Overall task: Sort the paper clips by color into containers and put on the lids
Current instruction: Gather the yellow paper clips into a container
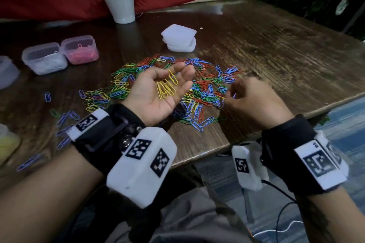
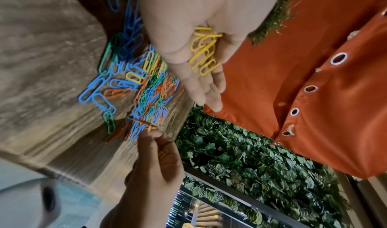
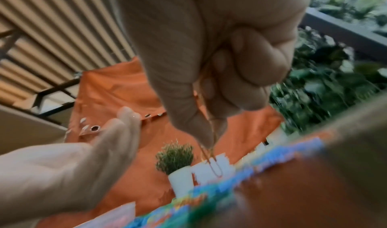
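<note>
My left hand (image 1: 150, 94) is held palm up and open over the pile of mixed-colour paper clips (image 1: 207, 85). Several yellow clips (image 1: 166, 89) lie loose in its palm, also seen in the left wrist view as yellow clips (image 2: 204, 51). My right hand (image 1: 248, 98) hovers at the pile's right side with curled fingers. In the right wrist view the right hand (image 3: 209, 66) pinches a yellow clip (image 3: 211, 158) between thumb and forefinger. A container of white clips (image 1: 45, 59) and one of pink clips (image 1: 80, 49) stand lidless at the far left.
A stack of white lids (image 1: 178, 37) sits behind the pile. A potted plant (image 1: 121, 6) stands at the back. Another container (image 1: 6, 73) and one with yellow contents (image 1: 7, 144) are at the left edge. Stray blue clips (image 1: 65, 120) lie near my left wrist. The table edge (image 1: 197, 156) is close.
</note>
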A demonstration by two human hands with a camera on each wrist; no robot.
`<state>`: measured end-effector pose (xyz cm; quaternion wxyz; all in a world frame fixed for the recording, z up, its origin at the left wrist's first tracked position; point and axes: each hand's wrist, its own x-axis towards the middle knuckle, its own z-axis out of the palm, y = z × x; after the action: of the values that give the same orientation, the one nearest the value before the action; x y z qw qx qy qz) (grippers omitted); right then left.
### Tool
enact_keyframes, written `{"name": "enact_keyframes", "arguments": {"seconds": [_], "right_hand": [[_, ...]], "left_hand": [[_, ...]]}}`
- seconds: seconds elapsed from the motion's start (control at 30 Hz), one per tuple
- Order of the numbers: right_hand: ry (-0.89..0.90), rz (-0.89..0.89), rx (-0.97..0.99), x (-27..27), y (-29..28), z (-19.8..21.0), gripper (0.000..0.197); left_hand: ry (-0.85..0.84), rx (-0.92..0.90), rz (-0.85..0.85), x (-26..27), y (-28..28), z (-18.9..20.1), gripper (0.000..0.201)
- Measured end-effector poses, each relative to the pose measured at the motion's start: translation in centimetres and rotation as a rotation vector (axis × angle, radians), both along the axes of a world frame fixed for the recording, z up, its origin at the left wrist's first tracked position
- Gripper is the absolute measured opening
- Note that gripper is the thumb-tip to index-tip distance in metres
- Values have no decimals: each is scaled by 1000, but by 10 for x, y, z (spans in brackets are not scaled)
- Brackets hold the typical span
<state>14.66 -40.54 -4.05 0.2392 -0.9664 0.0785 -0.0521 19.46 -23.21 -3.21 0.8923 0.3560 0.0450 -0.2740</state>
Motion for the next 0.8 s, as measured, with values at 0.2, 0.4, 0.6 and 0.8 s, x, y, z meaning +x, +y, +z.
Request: {"name": "enact_keyframes", "arguments": {"seconds": [0.2,0.4,0.6,0.8], "right_hand": [[-314,-3,191,-15,27,24,6],[-231,133,-106,-12,89,5,30],[-246,174,75,-10,84,14,20],[-255,161,273,-6,69,9,16]], "left_hand": [[111,16,95,-3,-4,-9,34],[196,-168,111,-13,-10,-19,34],[270,-318,198,-16,-3,-19,35],[173,-291,241,-22,-1,-14,42]]}}
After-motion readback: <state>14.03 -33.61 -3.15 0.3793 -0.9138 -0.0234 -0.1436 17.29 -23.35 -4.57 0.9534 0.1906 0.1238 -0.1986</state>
